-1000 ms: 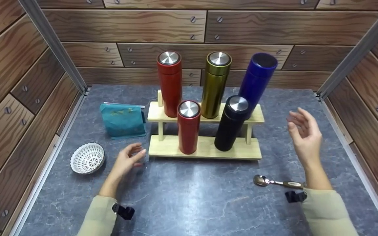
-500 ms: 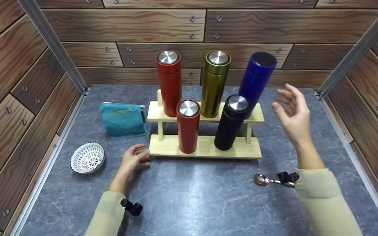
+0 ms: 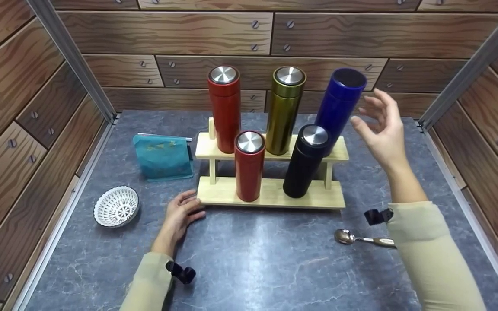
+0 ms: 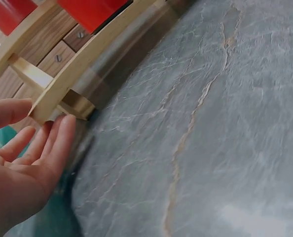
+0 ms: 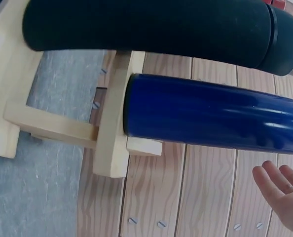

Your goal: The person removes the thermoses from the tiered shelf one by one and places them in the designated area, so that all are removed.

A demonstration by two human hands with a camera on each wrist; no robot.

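A two-tier wooden rack (image 3: 270, 198) stands mid-table. On its upper tier are a red thermos (image 3: 226, 112), a gold-green thermos (image 3: 284, 116) and a blue thermos (image 3: 339, 106). Its lower tier bears a shorter red thermos (image 3: 249, 170) and a black thermos (image 3: 303, 168). My left hand (image 3: 180, 214) is at the lower tier's left end, thumb at its edge and fairly straight fingers just beneath; firm contact is unclear. My right hand (image 3: 385, 131) is raised right of the blue thermos, fingers loosely bent, with a gap between in the right wrist view.
Left of the rack stands a teal pouch (image 3: 164, 157). A white woven-look bowl (image 3: 116, 207) sits at the far left. In front of the right forearm lies a spoon (image 3: 345, 236), its handle end hidden by the sleeve. Wood-patterned walls (image 3: 214, 34) enclose the table.
My right hand has moved forward, up and left towards the blue thermos. My left hand has shifted right to the rack's lower end. The thermoses and rack have stayed put.
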